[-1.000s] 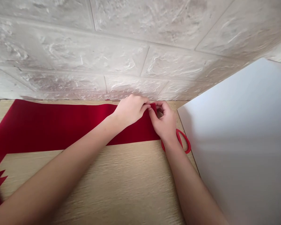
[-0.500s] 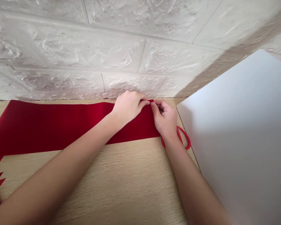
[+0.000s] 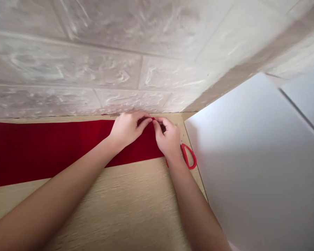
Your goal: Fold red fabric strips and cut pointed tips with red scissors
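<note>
A long strip of dark red fabric or felt (image 3: 54,150) lies flat along the foot of the wall. At its upper right corner my left hand (image 3: 128,128) pinches the edge between thumb and fingers. My right hand (image 3: 167,135) is closed on the same corner, its fingertips almost meeting those of the left. A small red bit shows between the two pinches. Beside my right wrist lies a pair of scissors with red handles (image 3: 194,162); the wrist and hand cover part of them.
The pale wood tabletop (image 3: 125,205) runs up to a white brick-patterned wall (image 3: 115,69). On the right stands a large smooth white panel (image 3: 256,167), its edge close to the scissors. A thin dark gap (image 3: 302,115) separates it from another white surface.
The view has swung to the right, so hands, fabric and scissors sit further left. The jagged red pieces at lower left are out of view. Both hands keep their pinch, slightly closer together.
</note>
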`<act>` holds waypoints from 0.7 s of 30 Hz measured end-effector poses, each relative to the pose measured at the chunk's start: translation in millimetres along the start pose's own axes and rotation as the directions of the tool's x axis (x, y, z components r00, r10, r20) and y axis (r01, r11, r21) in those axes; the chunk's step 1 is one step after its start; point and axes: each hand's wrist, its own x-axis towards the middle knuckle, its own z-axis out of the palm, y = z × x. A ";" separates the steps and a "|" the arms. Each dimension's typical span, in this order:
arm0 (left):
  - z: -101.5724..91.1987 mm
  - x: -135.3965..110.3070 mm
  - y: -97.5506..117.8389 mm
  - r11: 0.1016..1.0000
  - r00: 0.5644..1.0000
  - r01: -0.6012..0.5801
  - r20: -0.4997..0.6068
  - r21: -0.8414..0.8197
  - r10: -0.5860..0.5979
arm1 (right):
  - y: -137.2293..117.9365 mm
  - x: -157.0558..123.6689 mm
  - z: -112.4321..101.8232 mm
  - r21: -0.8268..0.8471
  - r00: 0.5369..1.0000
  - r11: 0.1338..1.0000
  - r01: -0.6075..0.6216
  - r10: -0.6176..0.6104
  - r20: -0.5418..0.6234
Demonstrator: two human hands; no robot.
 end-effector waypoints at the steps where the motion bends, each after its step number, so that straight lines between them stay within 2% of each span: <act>1: 2.1 0.2 -1.9 1.000 0.999 -0.025 -0.023 -0.018 0.025 | 0.8 0.4 0.0 0.000 1.000 1.000 0.000 0.000 0.003; 6: 7.4 0.7 -8.4 0.992 0.991 -0.117 -0.069 -0.053 0.113 | 4.4 1.8 2.3 0.016 1.000 1.000 0.005 -0.005 -0.009; 11: 6.5 1.1 -10.0 0.992 0.992 -0.115 -0.064 -0.055 0.112 | 1.9 1.5 3.9 0.050 1.000 0.999 -0.017 0.018 -0.022; 21: 4.4 0.8 -7.1 0.997 0.997 -0.074 -0.013 -0.002 0.074 | -2.2 0.8 3.3 -0.014 0.999 1.000 -0.007 0.006 -0.046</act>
